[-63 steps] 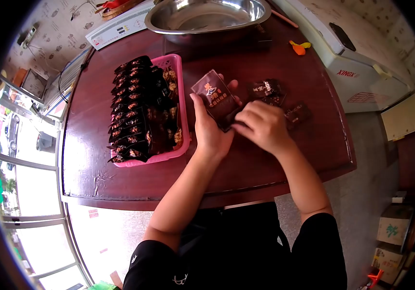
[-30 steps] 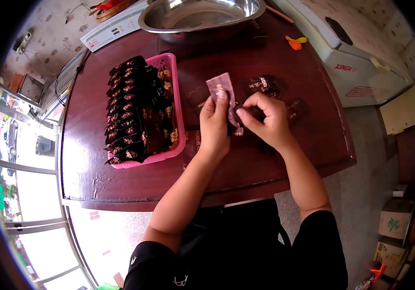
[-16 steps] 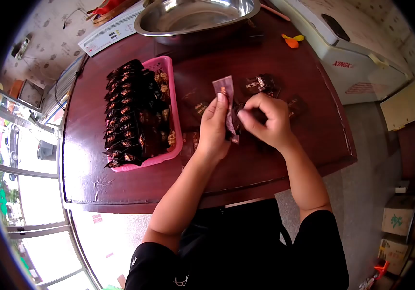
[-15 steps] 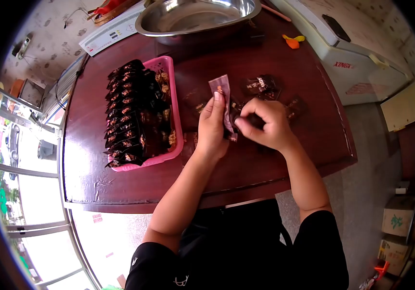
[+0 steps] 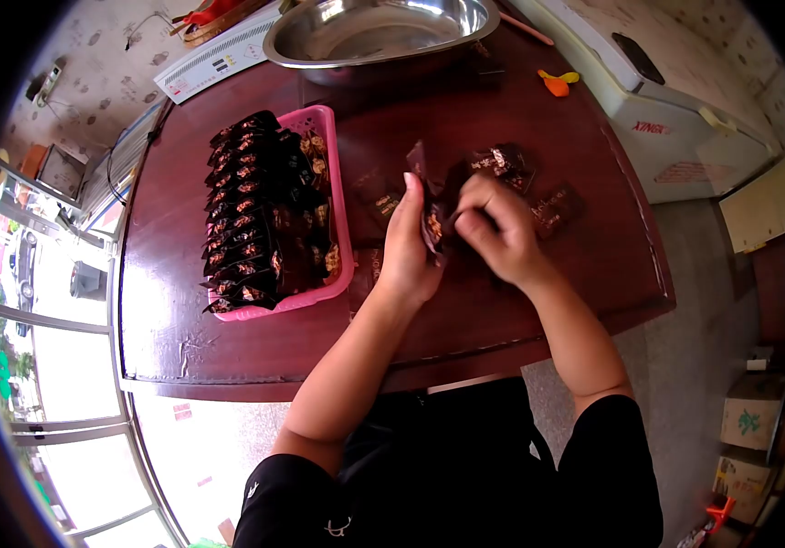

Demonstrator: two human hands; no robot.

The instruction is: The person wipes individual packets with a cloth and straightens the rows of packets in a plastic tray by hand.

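My left hand (image 5: 410, 245) is closed around a dark brown snack packet (image 5: 433, 224), thumb along its near face. The packet stands roughly upright above the table, its narrow side toward me. My right hand (image 5: 504, 233) has curled fingers pinching at the packet's right side; the exact contact is dark and partly hidden. Below and behind the hands lie loose dark packets (image 5: 557, 210) with light printing. A pink basket (image 5: 341, 219) left of my hands holds a neat row of upright black packets (image 5: 244, 215) and more packets lying flat.
A large steel basin (image 5: 379, 57) stands at the back of the dark red table (image 5: 228, 361). Beside it is a white panel device (image 5: 219, 59). An orange and yellow item (image 5: 557, 84) lies at the far right. A white freezer (image 5: 675, 119) adjoins the table.
The packet in my left hand has turned more edge-on. My right hand has tilted and its fingers have shifted slightly at the packet's side. The view has moved a little.
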